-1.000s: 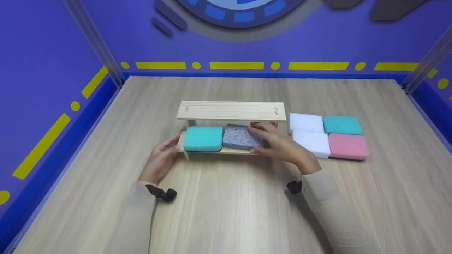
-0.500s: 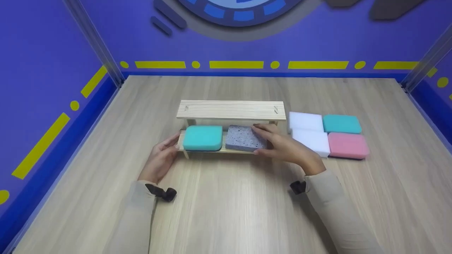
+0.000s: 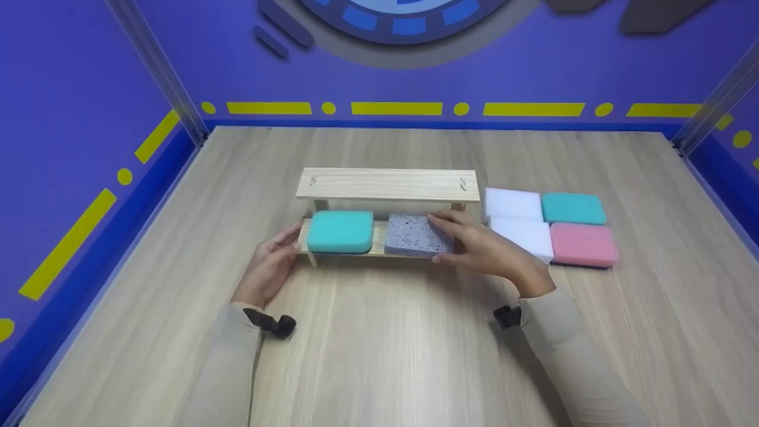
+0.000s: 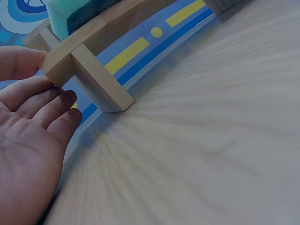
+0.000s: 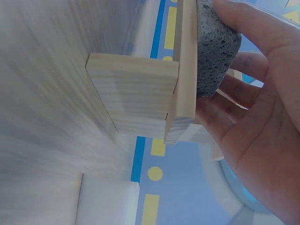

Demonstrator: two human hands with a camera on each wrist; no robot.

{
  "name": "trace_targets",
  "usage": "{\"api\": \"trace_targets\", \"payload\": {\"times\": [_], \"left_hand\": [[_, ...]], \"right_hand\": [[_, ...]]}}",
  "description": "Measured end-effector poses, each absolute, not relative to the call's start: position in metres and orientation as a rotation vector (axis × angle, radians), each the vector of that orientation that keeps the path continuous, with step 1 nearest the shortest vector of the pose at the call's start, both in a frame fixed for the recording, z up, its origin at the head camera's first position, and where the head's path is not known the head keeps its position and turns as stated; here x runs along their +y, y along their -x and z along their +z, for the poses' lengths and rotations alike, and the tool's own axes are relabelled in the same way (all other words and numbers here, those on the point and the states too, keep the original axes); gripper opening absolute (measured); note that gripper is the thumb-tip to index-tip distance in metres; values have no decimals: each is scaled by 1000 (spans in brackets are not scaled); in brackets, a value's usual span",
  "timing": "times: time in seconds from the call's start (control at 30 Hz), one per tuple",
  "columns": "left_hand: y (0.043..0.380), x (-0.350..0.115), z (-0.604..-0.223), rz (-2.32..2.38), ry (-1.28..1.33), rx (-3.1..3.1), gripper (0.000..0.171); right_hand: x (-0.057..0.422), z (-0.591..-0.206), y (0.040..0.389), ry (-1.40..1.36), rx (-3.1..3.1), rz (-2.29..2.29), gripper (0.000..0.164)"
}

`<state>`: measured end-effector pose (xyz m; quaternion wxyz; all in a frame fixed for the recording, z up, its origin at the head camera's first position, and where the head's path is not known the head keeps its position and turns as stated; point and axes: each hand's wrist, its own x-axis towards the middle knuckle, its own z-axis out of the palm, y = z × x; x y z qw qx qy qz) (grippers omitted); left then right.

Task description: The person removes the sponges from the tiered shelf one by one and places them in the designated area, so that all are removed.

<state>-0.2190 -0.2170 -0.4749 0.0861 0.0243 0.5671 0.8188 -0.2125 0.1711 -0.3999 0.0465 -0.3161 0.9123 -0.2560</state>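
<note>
A small two-tier wooden shelf (image 3: 388, 184) stands mid-table. My left hand (image 3: 270, 264) holds the left end of its lower board, thumb on the board's edge and fingers beneath in the left wrist view. Beside that hand, a teal sponge (image 3: 340, 230) with a dark underside lies on the lower board. To its right, across a gap of bare wood, lies a grey speckled, porous sponge (image 3: 415, 235). My right hand (image 3: 483, 246) grips this grey sponge by its right end, thumb at the front and fingers at the back. In the right wrist view the grey sponge (image 5: 215, 49) sits against the board.
Right of the shelf, two white sponges (image 3: 513, 205), a teal sponge (image 3: 574, 209) and a pink sponge (image 3: 584, 244) lie together on the table. The upper board overhangs behind the lower one. Blue walls (image 3: 415, 83) enclose the table's back and sides.
My right hand has slid the grey sponge rightward along the lower board, and a gap has opened between it and the teal sponge. The left hand has stayed on the shelf end.
</note>
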Motion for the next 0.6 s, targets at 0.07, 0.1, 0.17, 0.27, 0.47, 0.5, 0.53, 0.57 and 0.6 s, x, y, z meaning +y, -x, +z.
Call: {"api": "trace_targets", "payload": {"times": [0.07,0.1,0.17,0.27,0.47,0.5,0.53,0.57,0.6], "left_hand": [[219,-217,-475,2444,-72,1681,58],[219,-217,-475,2444,-70,1677,58],[219,-217,-475,2444,-65,1677,58],[219,-217,-475,2447,-62,1673,58],[218,-217,-475,2461,-71,1652,56],[217,-217,-475,2457,-74,1658,56],[217,-217,-475,2452,-78,1663,56],[217,-218,-475,2451,-79,1667,56],[217,-218,-475,2448,-77,1673,56]], "right_hand": [[173,-400,212,955,2784,-774,73],[174,-400,211,947,2783,-773,73],[175,-400,210,933,2782,-772,72],[177,-399,209,922,2782,-774,71],[182,-399,207,921,2784,-771,69],[182,-399,207,923,2784,-772,69],[183,-399,207,926,2784,-774,68],[184,-399,207,933,2784,-777,68],[184,-398,206,938,2783,-778,68]]}}
